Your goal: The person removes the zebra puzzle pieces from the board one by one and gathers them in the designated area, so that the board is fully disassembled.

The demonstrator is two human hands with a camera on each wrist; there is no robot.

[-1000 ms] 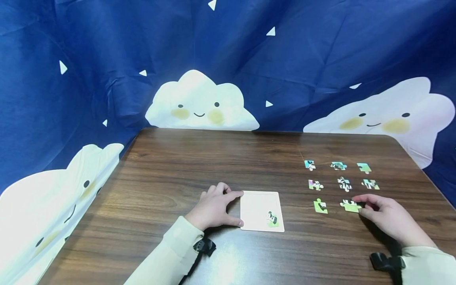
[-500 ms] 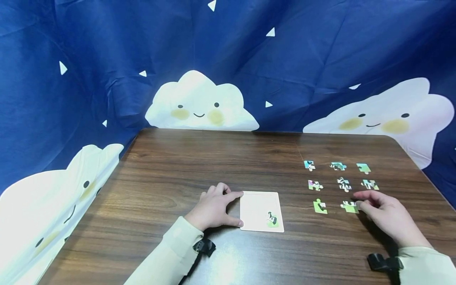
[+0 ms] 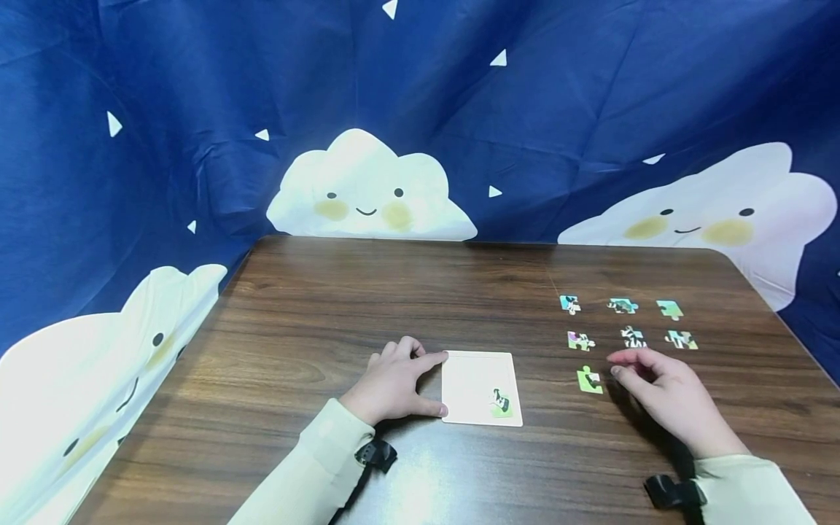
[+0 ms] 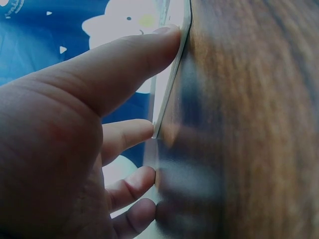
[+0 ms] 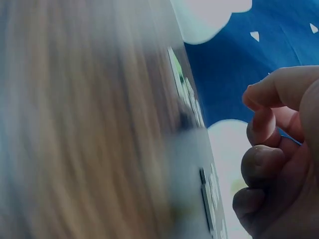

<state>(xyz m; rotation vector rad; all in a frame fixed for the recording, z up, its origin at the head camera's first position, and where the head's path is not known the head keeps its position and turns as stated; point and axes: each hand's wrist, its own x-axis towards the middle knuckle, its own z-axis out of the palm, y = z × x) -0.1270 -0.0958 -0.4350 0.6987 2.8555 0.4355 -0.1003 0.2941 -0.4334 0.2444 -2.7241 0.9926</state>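
Note:
My left hand (image 3: 397,383) spreads thumb and forefinger against the left edge of a square white puzzle board (image 3: 469,383). In the left wrist view, the thumb (image 4: 144,52) presses that board's edge. A panda puzzle piece (image 3: 502,402) lies at the board's lower right. My right hand (image 3: 669,397) hovers over the puzzle rows, fingers curled and thumb close to the forefinger. A green puzzle piece (image 3: 589,380) lies just left of its fingertips. No piece shows between those fingers in the right wrist view, where the hand (image 5: 279,149) is above the table; whether it pinches one is hidden.
Several puzzle pieces lie in rows at right: blue-white (image 3: 569,305), teal (image 3: 622,305), green (image 3: 670,310), pink-white (image 3: 580,340), striped (image 3: 634,337) and another (image 3: 681,340). The brown wooden table (image 3: 367,292) ends at a blue cloud-print curtain (image 3: 525,109).
My right hand has moved left along the bottom row. The green-and-white piece that was at its fingertips is out of sight, lifted or covered by the hand. My left hand stays put.

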